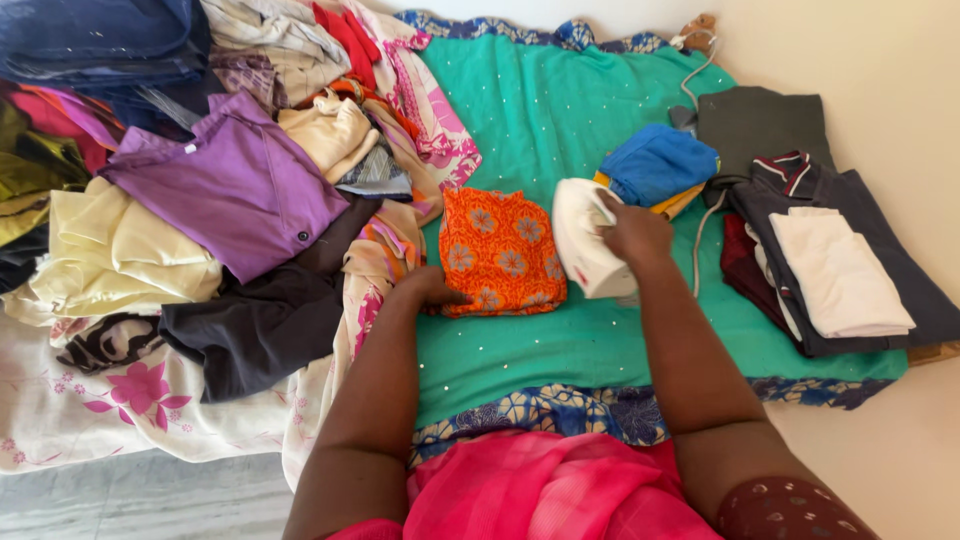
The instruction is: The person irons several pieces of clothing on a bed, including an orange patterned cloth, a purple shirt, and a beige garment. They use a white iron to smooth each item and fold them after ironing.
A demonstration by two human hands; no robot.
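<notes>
From the head camera, the right hand (pixel 632 232) is closing its fingers around the handle of a white clothes iron (pixel 585 238), which is standing tilted on the teal cloth (pixel 560 120) just beside the right edge of a folded orange garment (pixel 500 250). The iron's smooth plastic body is showing; its soleplate is turned away and cannot be made out. The left hand (pixel 432 288) is lying on the orange garment's lower left corner, fingers partly tucked beneath the wrist, so whether they are pinching the fabric or just pressing it cannot be told. The garment is a thin printed cotton with pale flower motifs, folded into a rough square near the middle of the teal cloth, which is dotted with small sequins and edged in a blue patterned border.

A grey cord (pixel 697 70) is trailing toward the far edge. A folded blue cloth (pixel 655 162) is sitting behind the iron. At the right edge, a white folded piece (pixel 838 275) is topping a stack of dark garments (pixel 880 250). At the left, a crumpled heap is spreading out, with a purple shirt (pixel 235 185) on top; the heap is cut off by the frame.
</notes>
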